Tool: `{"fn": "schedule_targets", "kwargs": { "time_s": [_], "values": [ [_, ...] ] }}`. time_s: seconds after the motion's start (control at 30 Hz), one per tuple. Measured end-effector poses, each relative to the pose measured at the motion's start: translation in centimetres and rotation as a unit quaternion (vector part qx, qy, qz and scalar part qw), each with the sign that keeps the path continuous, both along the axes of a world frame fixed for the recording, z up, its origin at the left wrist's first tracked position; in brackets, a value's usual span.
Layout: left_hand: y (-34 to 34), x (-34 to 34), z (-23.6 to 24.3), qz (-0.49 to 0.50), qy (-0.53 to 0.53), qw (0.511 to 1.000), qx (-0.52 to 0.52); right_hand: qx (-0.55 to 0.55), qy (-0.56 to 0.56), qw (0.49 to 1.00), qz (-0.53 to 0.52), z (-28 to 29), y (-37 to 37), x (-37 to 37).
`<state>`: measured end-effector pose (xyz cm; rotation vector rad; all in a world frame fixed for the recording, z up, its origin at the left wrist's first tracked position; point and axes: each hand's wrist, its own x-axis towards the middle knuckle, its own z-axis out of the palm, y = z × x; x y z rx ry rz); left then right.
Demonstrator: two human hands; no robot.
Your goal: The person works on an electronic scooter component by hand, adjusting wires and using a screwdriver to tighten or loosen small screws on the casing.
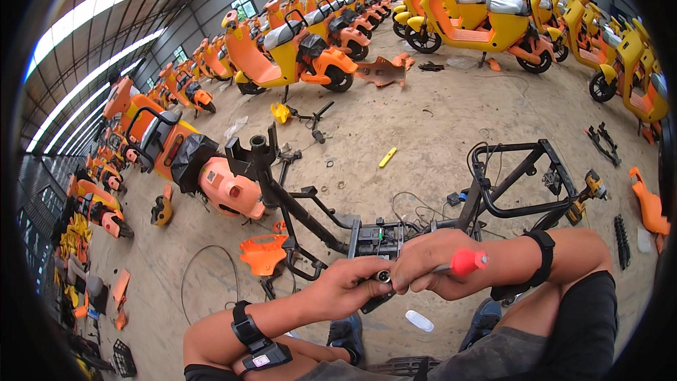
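Note:
My two hands meet over the middle of a bare black scooter frame (pixel 305 220). Between thumb and fingers, my left hand (pixel 347 283) grips a small round metal-ended part (pixel 383 276), its hollow end facing up. My right hand (pixel 431 262) is closed around a red-handled screwdriver (pixel 468 262), the handle sticking out toward my right forearm. Its tip is hidden by my fingers, so I cannot tell whether it touches the round part. Just beyond my hands lies the frame's open central box (pixel 376 238) with wiring inside.
A yellow cordless drill (pixel 591 190) rests by the frame's right end. An orange body panel (pixel 263 254) and a yellow cutter-like tool (pixel 388 157) lie on the concrete floor. A partly stripped scooter (pixel 229 187) stands at left, with rows of orange and yellow scooters behind.

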<state>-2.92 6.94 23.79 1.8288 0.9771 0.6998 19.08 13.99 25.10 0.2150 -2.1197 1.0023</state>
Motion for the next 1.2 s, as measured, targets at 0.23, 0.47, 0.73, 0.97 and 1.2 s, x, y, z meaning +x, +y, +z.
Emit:
{"fn": "schedule_targets", "kwargs": {
  "time_s": [0.23, 0.47, 0.73, 0.97, 1.2],
  "values": [
    [0.2, 0.3, 0.2, -0.008, 0.031, 0.999, 0.019, -0.036, -0.035, 0.999, -0.011, -0.1, 0.5, 0.3],
    [0.7, 0.5, -0.1, -0.025, 0.005, 0.999, 0.025, -0.023, -0.052, 0.998, -0.004, 0.3, 0.7, 0.0],
    [1.1, 0.6, -0.3, -0.027, 0.031, 0.999, -0.017, -0.126, -0.08, 0.989, 0.012, 0.5, 1.2, 0.0],
    [0.6, 0.7, -0.9, -0.055, 0.05, 0.992, 0.107, -0.175, -0.085, 0.98, -0.034, 2.1, 0.6, 0.9],
    [0.2, 1.0, -0.7, -0.058, 0.032, 0.996, 0.056, -0.183, -0.058, 0.981, -0.011, 2.7, -0.3, 1.3]
  ]
}}
